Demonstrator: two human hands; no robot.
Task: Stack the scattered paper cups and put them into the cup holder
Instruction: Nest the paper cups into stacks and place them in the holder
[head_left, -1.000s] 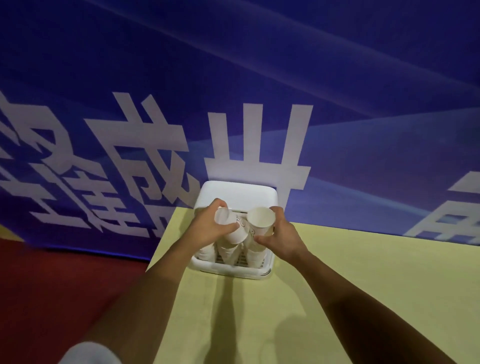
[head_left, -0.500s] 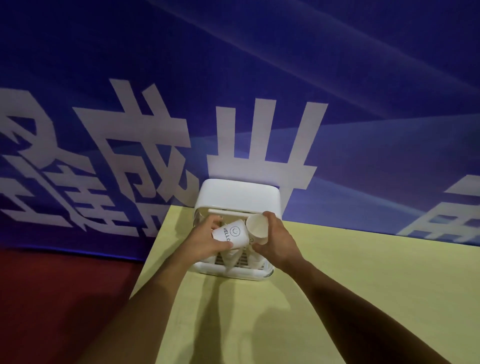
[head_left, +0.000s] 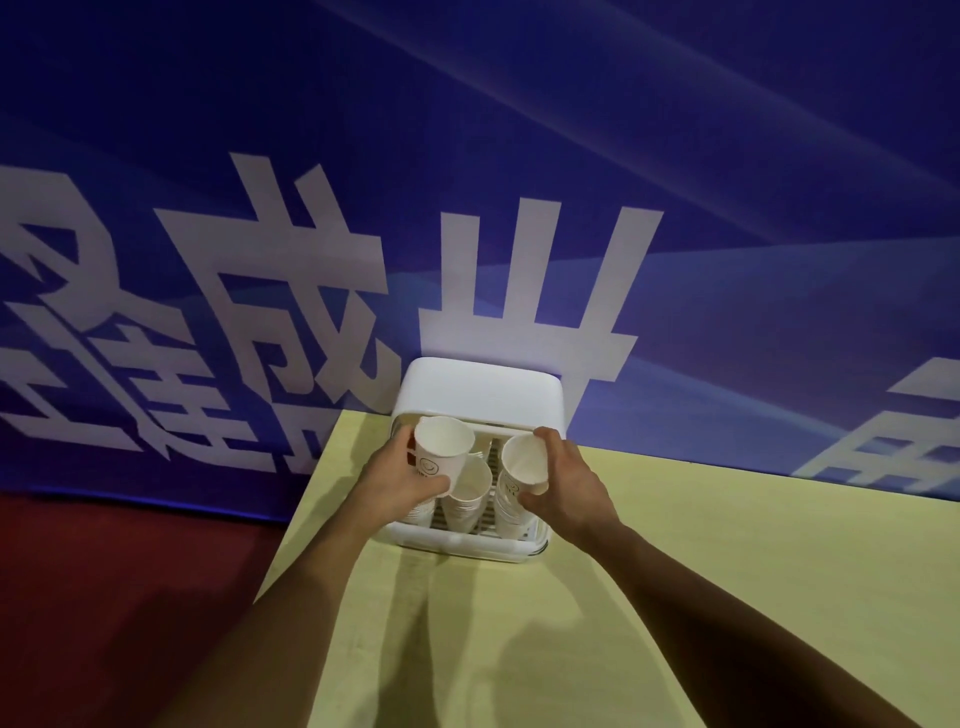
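A white box-shaped cup holder (head_left: 467, 548) stands at the far left corner of the yellow table, its lid raised at the back. My left hand (head_left: 400, 480) grips one white paper cup (head_left: 441, 454) with a smiley print, mouth up, above the holder's left side. My right hand (head_left: 566, 480) grips a second paper cup (head_left: 524, 462), tilted toward me, over the right side. Inside the holder stand stacks of white cups: one in the middle (head_left: 465, 501) and one on the right (head_left: 509, 514) under the right-hand cup. A left stack is mostly hidden by my left hand.
The yellow table (head_left: 675, 597) stretches right and toward me. Its left edge drops to a red floor (head_left: 130, 597). A blue banner with large white characters (head_left: 467, 182) hangs directly behind the holder.
Both hands turned their cups from sideways to mouth-up and moved slightly apart over the holder. The camera view shifted a little.
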